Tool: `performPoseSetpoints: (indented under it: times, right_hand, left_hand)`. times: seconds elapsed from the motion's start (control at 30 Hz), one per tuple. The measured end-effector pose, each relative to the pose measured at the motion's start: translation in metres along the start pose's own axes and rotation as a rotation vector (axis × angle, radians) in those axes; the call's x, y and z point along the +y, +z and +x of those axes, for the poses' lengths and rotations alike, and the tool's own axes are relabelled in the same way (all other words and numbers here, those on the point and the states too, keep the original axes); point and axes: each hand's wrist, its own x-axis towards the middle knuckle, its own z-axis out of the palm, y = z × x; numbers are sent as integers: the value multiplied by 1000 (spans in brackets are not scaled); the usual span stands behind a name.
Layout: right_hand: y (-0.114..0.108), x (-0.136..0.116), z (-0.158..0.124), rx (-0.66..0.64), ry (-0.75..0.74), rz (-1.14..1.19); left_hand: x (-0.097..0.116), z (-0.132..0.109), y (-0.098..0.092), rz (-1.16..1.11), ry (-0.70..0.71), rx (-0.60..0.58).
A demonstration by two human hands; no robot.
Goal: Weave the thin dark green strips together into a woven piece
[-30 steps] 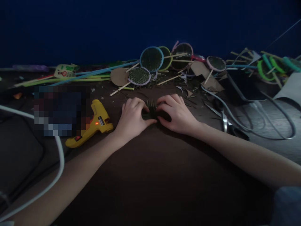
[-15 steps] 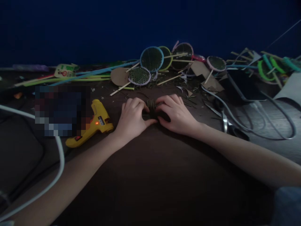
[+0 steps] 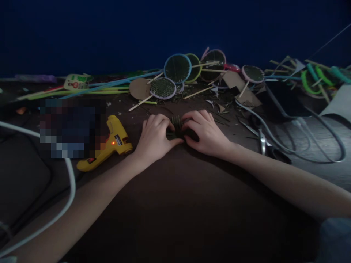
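Between my two hands, low over the dark tabletop (image 3: pixel 175 204), is a small bundle of thin dark-green strands (image 3: pixel 176 120). My left hand (image 3: pixel 156 135) grips its left end, fingers curled over the top and thumb along the near side. The right end sits under the bent fingers of my right hand (image 3: pixel 203 132), which is also closed on it. Both thumb tips nearly meet in front. Only the middle of the bundle shows; my fingers cover the rest.
A yellow glue gun (image 3: pixel 116 140) with a lit orange light lies left, beside a white cable (image 3: pixel 71 179). Small round rackets (image 3: pixel 177 68) and green clippings lie behind. Scissors (image 3: pixel 262 140) and a phone (image 3: pixel 287 99) on a cable lie right.
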Motion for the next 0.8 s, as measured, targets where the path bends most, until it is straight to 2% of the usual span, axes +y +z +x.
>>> performPoseSetpoints:
  times: [0.37, 0.8]
  right_hand:
    - [2, 1, -1, -2, 18, 14]
    - [2, 1, -1, 19, 26, 25]
  left_hand:
    - [0, 1, 1, -50, -38, -12]
    - [-1, 1, 1, -28, 23, -33]
